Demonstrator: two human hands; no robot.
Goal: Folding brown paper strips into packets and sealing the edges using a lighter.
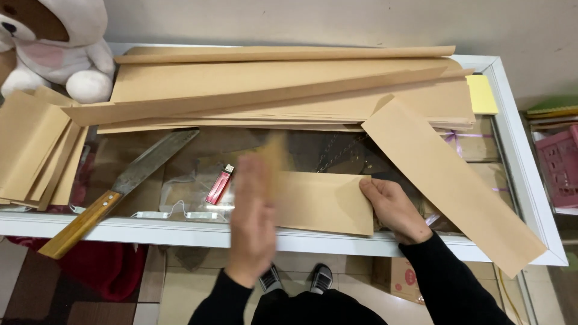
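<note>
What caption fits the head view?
Right hand pins a brown paper sheet on the glass counter; left hand blurs over it.

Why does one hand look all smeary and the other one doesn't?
In the head view, the left hand is smeared by motion blur, and so is the brown paper edge above it. The right hand is sharp, pressing on the folded brown paper. The knife and red lighter are crisp too. The glass top shows soft reflections.
</note>
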